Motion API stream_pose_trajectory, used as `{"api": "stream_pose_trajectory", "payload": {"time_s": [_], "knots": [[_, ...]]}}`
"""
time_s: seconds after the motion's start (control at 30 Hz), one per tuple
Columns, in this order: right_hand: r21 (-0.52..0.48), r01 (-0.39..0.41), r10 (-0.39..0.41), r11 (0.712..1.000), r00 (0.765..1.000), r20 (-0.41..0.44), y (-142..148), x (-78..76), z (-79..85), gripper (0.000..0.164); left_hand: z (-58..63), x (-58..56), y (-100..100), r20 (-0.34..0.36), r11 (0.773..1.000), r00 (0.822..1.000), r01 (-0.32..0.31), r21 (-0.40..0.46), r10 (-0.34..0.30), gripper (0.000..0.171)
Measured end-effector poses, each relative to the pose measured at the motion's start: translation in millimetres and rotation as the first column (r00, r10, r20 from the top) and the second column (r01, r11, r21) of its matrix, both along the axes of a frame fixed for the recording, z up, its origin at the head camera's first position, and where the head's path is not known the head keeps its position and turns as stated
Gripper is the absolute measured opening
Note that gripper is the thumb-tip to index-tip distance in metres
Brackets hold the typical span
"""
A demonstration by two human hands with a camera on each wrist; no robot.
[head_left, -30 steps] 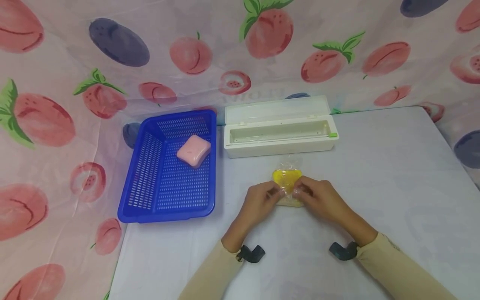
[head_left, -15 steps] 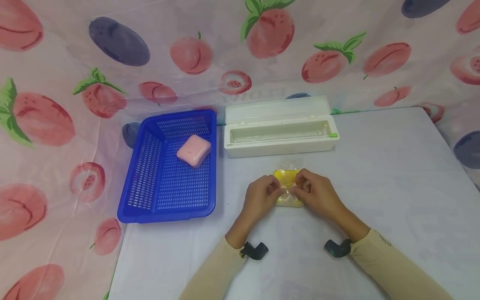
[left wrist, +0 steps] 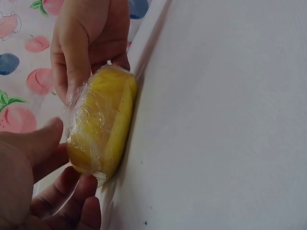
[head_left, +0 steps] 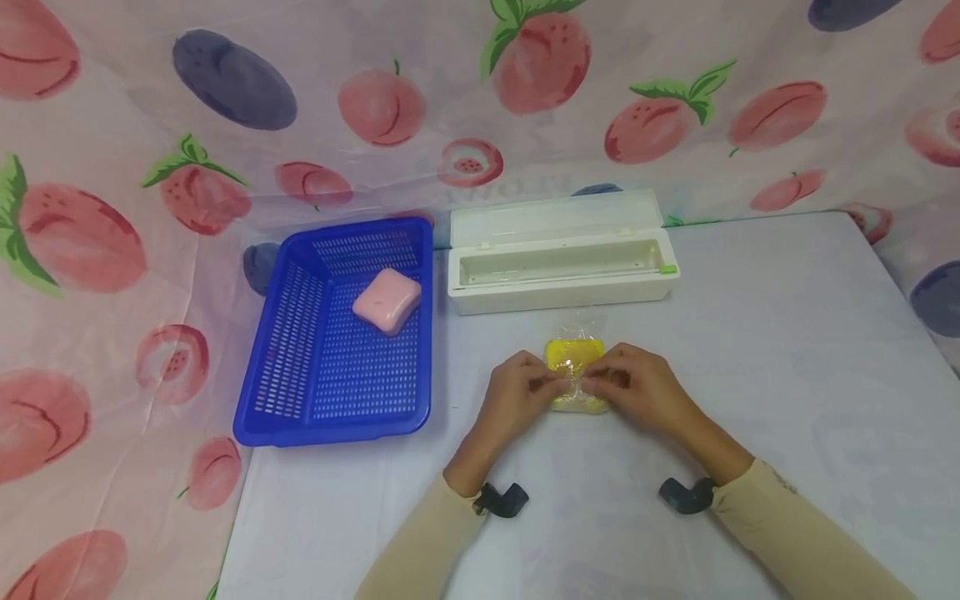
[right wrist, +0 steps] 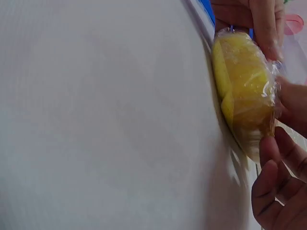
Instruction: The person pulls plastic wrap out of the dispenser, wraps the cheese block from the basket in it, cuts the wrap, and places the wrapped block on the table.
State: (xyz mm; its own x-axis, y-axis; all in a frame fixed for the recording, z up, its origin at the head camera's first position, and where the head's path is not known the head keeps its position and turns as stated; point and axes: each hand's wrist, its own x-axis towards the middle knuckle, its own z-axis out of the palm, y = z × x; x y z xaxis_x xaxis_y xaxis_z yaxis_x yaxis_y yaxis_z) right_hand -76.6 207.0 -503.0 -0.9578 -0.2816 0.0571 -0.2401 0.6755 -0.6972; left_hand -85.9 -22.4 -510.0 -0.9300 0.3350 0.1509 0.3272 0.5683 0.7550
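The left hand (head_left: 519,388) and right hand (head_left: 639,388) are pinching clear plastic (head_left: 582,327) over a yellow bar (head_left: 574,355), fingers curled; a white box (head_left: 562,297) is standing behind

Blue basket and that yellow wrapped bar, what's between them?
In the head view, a strip of white table lies beside the blue basket, then the left hand, its fingers at the yellow bar.

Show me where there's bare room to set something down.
The table is widest open right of the box and right hand. A narrow strip lies between the basket and left hand; the basket's near end is bare. Crowded: the middle, where both hands hold the yellow bar in front of the box.
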Motion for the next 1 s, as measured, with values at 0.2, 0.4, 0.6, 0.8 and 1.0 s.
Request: {"api": "stream_pose_trajectory", "payload": {"time_s": [0.2,0.4,0.6,0.8,1.0], "knots": [[0.043,-0.077,0.079,0.996,0.995,-0.06,8,-0.1,1.9,0.025,-0.1,-1.2,5,0.06,0.998,0.998,-0.008,-0.063,0.012,0.029],[0.118,-0.12,0.134,0.986,0.983,-0.122,12,0.7,3.2,0.03,1.5,-1.7,13,0.089,0.994,0.994,-0.056,-0.093,0.064,0.022],[0.169,-0.134,0.159,0.977,0.976,-0.146,13,4.2,6.2,0.03,1.0,2.7,16,-0.14,0.981,0.989,0.014,-0.195,-0.042,0.014],[0.168,-0.17,0.193,0.971,0.972,-0.132,16,6.0,7.0,0.031,17.2,5.4,2,-0.251,0.853,0.888,0.239,-0.464,-0.386,0.022],[0.14,-0.183,0.197,0.973,0.976,-0.092,22,7.0,4.8,0.031,18.2,4.8,-6,-0.177,0.813,0.873,0.327,-0.482,-0.455,0.037]]}}
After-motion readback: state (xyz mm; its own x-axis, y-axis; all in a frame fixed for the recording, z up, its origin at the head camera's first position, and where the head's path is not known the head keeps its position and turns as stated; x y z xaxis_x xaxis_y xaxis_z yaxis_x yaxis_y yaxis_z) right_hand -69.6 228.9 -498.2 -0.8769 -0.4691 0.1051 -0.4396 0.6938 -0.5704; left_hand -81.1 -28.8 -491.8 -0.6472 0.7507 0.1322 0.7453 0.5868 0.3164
